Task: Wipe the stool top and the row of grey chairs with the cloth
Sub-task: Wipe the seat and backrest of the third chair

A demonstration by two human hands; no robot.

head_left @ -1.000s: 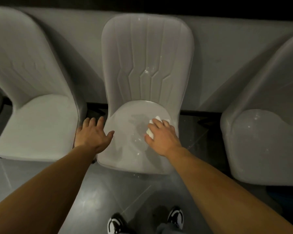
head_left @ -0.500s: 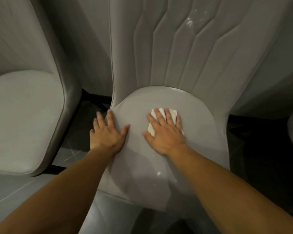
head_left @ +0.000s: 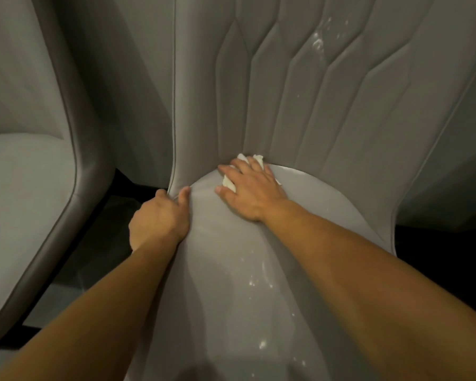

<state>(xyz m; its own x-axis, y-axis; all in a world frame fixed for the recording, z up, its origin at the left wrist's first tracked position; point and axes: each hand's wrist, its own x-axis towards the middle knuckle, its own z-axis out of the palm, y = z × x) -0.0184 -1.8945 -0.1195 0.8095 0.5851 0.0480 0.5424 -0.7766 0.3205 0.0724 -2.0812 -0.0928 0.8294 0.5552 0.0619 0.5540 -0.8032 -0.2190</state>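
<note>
Right hand (head_left: 252, 192) lies flat with fingers spread, pressing the white cloth (head_left: 229, 182) onto the back edge of the grey chair (head_left: 327, 204) seat, right where it meets the backrest. Left hand (head_left: 160, 218) hooks its fingers over the seat's left edge, thumb on top. Another grey chair (head_left: 25, 202) sits just beside on the left.

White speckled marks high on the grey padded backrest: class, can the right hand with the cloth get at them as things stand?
Probably yes. The right hand presses the white cloth at the seat's back crease, and nothing lies between it and the white speckled marks on the grey padded backrest.
</note>
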